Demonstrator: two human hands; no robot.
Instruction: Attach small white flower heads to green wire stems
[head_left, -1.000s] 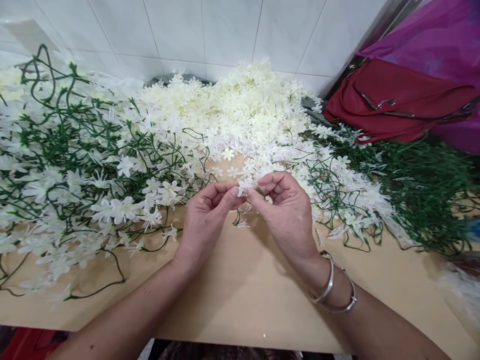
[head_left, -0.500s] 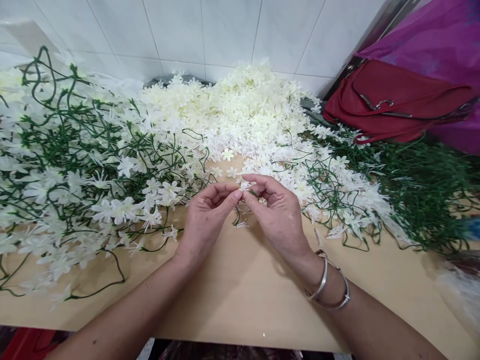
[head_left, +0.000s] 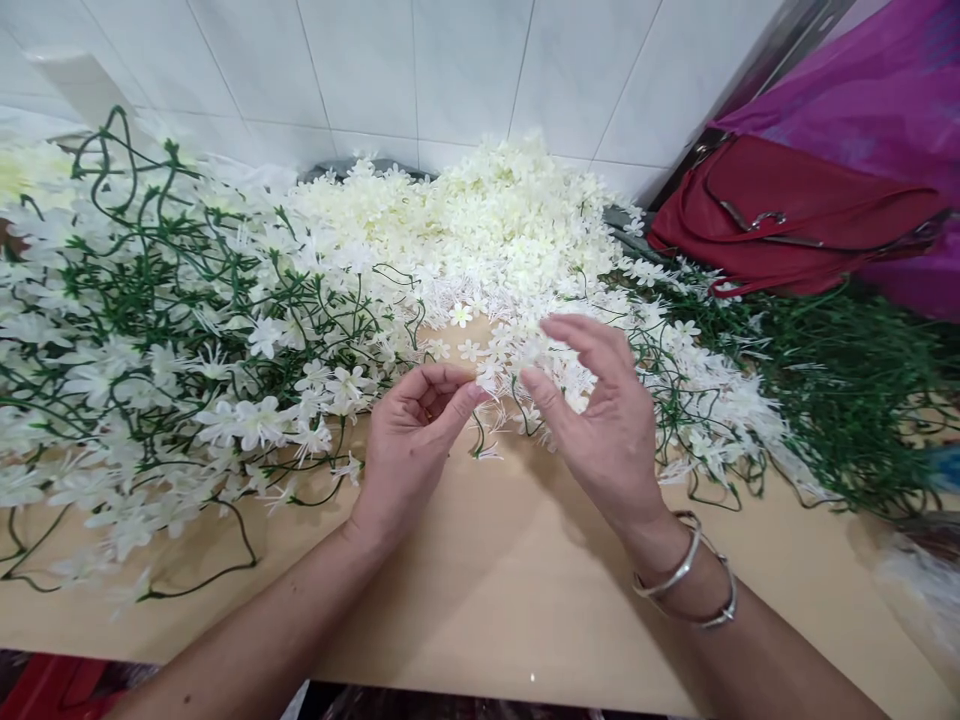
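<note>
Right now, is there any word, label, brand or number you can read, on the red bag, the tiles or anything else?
None: no text can be read anywhere.
The red bag shows only a metal fitting, no brand.
The wall tiles, purple cloth, table and bangles are unmarked.
The flower sprig pinched in the left hand bears no tag.

Tan table (head_left: pixel 480 600): flowered green stems (head_left: pixel 165 340) left of hands, loose white blossoms (head_left: pixel 480 220) beyond, bare stems (head_left: pixel 840 380) right, probably plastic.
</note>
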